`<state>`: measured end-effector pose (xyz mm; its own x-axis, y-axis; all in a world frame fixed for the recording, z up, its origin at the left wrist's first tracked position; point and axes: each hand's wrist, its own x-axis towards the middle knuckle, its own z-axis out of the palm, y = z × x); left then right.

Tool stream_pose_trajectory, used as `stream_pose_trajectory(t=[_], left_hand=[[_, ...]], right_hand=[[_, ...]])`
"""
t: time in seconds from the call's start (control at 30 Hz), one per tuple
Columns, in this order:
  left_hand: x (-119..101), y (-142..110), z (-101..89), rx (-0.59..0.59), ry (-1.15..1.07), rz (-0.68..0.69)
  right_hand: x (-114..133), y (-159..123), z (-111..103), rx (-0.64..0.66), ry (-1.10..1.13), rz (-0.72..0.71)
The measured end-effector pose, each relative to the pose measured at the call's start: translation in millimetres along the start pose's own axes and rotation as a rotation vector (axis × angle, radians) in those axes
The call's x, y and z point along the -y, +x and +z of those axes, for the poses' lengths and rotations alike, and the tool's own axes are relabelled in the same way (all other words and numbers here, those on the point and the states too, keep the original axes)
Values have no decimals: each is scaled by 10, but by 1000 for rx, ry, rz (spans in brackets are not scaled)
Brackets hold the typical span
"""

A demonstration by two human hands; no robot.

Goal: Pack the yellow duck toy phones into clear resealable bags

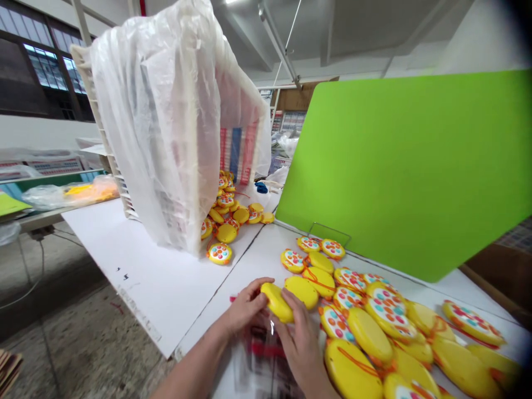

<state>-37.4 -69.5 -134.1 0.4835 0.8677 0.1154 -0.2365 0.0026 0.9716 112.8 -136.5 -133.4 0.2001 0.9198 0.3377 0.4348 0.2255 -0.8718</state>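
Note:
Both my hands are on one yellow oval toy (277,302) at the near edge of the white table (166,277). My left hand (246,307) has its fingers curled round the toy's left end. My right hand (300,339) presses its fingers against the toy's right side. Under my hands lies a clear plastic bag (260,354) with red print, blurred. To the right spreads a pile of several yellow toys (374,327) with coloured buttons and orange cords.
A crate tipped on its side, draped in clear plastic (166,122), spills more yellow toys (226,213) onto the table at the back. A green panel (407,166) stands at the right. The table's left edge drops to a concrete floor (62,332).

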Motion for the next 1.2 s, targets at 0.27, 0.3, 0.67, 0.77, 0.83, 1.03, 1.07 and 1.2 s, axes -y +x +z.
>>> stream_pose_trajectory(t=[0.27,0.3,0.67,0.77,0.83,1.03,1.07,1.2], left_hand=[[-39,0,39,-20,-54,-43],[-30,-1,52,-17,-99,-55],[-25,-31,97,13,-226,-110],[-68,-55,111,75,-199,-85],[-86,-63,115,81,-158,-86],[-87,-60,112,95,-94,-63],[-83,-58,108,95,-89,-57],[-65,-54,95,109,-83,-41]], right_hand=[[-126,25,-34,9,285,365],[-112,28,-36,27,295,364],[-197,27,8,-62,327,427],[-224,11,8,-81,333,417],[-248,5,2,-84,317,405],[-336,6,-9,-53,341,374],[-342,5,-10,-40,360,364],[-313,7,-24,-66,331,315]])
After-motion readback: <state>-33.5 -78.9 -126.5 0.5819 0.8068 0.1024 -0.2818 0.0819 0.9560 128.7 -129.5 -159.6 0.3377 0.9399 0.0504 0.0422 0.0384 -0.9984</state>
